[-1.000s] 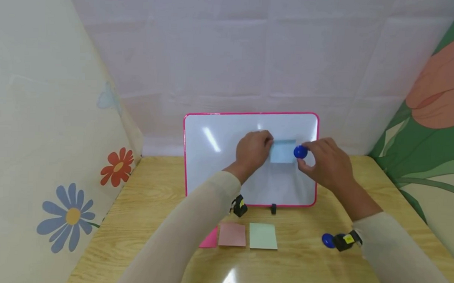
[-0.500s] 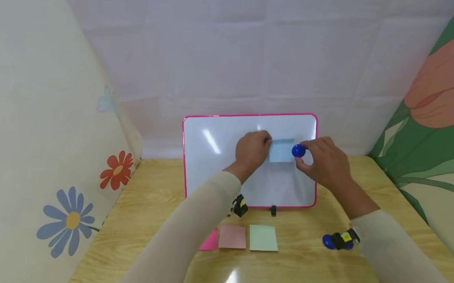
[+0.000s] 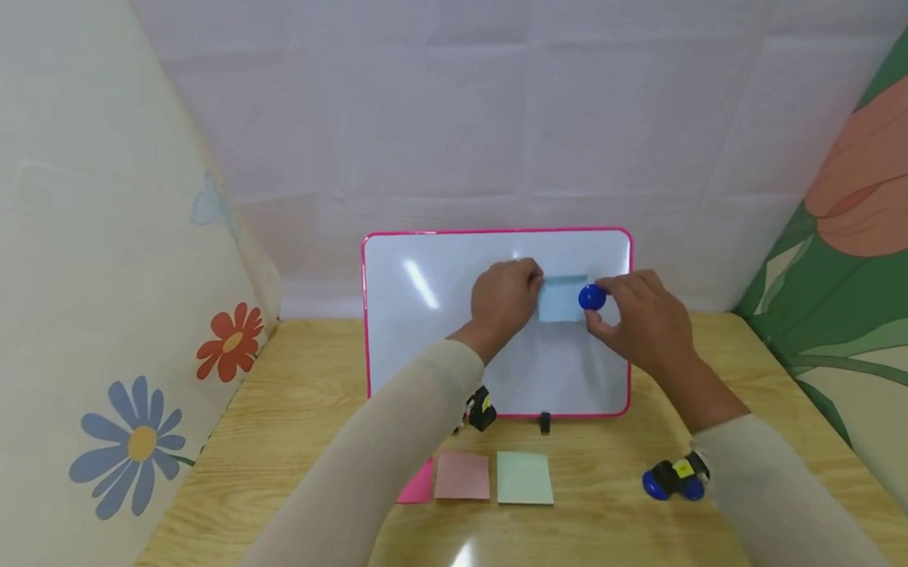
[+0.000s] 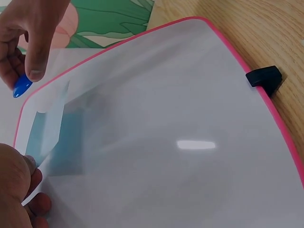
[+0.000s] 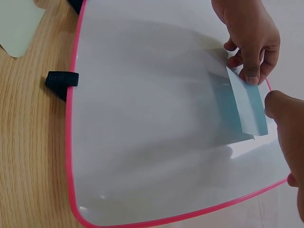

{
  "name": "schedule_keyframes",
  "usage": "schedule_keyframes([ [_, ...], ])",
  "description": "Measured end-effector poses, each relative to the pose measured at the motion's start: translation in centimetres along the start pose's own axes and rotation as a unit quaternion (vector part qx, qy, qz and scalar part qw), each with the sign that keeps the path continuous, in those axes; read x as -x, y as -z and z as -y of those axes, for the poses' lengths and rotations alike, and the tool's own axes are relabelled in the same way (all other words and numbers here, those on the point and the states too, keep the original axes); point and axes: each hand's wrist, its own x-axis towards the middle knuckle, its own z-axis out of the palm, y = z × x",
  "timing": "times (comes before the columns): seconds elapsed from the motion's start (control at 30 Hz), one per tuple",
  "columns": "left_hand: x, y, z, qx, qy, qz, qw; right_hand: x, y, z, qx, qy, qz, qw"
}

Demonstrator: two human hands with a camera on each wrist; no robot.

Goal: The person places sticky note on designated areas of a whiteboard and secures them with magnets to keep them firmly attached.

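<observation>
A light blue sticky note [image 3: 563, 299] is at the upper right of a pink-rimmed whiteboard [image 3: 422, 349], its lower part standing off the surface in both wrist views. My left hand [image 3: 504, 299] pinches the note's left edge between thumb and fingers. Between the thumb and index finger of my right hand [image 3: 648, 324] is a round blue magnet [image 3: 592, 297], which overlaps the note's right edge in the head view. The left wrist view shows that magnet [image 4: 22, 86] still apart from the board. From the right wrist it is hidden behind the hand.
In front of the board lie a pale green note [image 3: 525, 478], a dusty pink note [image 3: 463, 476] and a bright pink note [image 3: 417, 485], partly covered by the left sleeve. Blue magnets [image 3: 655, 486] lie beneath the right wrist camera. A black foot [image 3: 545, 423] supports the board.
My right hand has shifted slightly left with the blue magnet, bringing it over the note's right edge in the head view. My left hand has stayed in place on the note.
</observation>
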Motion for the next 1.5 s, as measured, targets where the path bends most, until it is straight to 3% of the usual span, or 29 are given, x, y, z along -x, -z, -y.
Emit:
schedule_keyframes([
  [0.77, -0.7, -0.2, 0.0, -0.030, 0.014, -0.001, 0.9994, -2.3, -1.0, 0.8, 0.000, -0.018, -0.007, 1.000],
  [1.5, -0.8, -0.1, -0.2, -0.046, 0.008, -0.001, 0.9989, -3.8, -2.2, 1.8, -0.008, -0.032, 0.005, 0.999],
])
